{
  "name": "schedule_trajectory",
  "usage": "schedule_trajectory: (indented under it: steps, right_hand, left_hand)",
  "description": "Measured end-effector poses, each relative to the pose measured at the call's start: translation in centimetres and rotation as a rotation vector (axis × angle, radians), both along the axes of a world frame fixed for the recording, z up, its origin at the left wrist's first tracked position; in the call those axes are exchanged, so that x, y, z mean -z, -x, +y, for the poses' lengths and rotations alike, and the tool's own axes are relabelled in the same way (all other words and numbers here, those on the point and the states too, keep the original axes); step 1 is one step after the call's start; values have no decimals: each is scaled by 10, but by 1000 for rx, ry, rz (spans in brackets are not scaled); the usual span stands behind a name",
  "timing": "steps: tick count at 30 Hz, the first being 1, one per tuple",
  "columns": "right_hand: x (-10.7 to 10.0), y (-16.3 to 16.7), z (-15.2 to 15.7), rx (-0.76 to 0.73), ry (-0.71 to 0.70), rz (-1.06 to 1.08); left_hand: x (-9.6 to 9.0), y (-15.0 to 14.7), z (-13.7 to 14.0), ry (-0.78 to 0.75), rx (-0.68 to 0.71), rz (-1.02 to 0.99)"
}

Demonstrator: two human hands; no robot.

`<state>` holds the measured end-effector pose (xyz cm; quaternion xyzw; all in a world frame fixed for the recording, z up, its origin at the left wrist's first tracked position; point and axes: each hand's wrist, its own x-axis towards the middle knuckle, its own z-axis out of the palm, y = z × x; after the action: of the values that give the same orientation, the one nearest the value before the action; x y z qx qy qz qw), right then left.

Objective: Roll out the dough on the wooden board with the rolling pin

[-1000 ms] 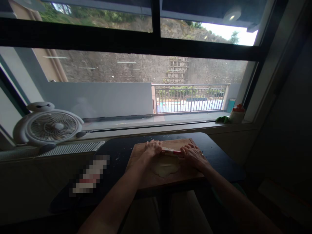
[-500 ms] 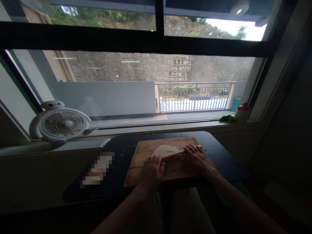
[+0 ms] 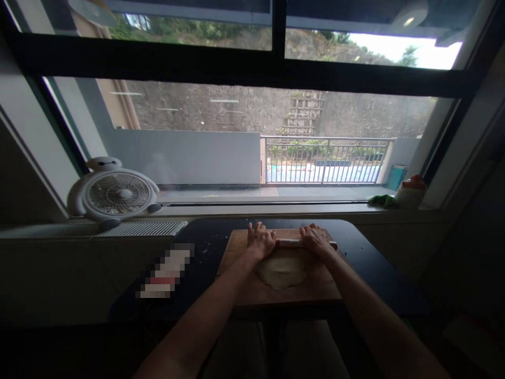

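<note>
A rolling pin (image 3: 291, 243) lies crosswise near the far edge of a wooden board (image 3: 284, 297). My left hand (image 3: 260, 240) bears down on its left end, with the fingers draped over it. Toward the pin's right end, my right hand (image 3: 314, 239) rests over it in the same way, and a short tip sticks out beyond. On my side of the pin, a flat, roughly round sheet of pale dough (image 3: 281, 269) is spread on the board. My forearms pass on either side of the dough.
The board sits on a dark table (image 3: 371, 263) with rounded corners. A blurred-out item (image 3: 168, 271) lies at the table's left. On the windowsill stand a white fan (image 3: 124, 193) and, at right, a bottle (image 3: 411, 193) beside a green cloth (image 3: 382, 200).
Both hands have pushed the rolling pin away from me to the board's far side, and it has turned from slanted to nearly level. More of the dough shows. The view has shifted slightly left.
</note>
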<state>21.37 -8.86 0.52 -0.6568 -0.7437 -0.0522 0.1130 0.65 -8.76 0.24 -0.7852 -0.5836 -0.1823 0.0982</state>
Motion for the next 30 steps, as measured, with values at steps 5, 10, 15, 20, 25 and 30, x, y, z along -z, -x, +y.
schedule_trajectory:
  steps: [5,10,15,20,25,30]
  right_hand:
    - [8,1,-28,14,-166,48]
    - [16,4,-52,-147,-267,68]
    - [17,13,-72,-264,-254,61]
    - [11,23,-78,-125,-156,87]
    - [2,35,-45,59,-78,165]
    - [-10,40,-9,52,-31,156]
  left_hand:
    - [5,10,-30,-135,82,-2]
    - [0,27,-56,-174,121,-5]
    - [0,73,-82,-118,200,5]
    - [3,95,-94,-103,100,29]
    - [-2,77,-67,33,-26,20]
    - [-7,73,-22,99,-137,-4]
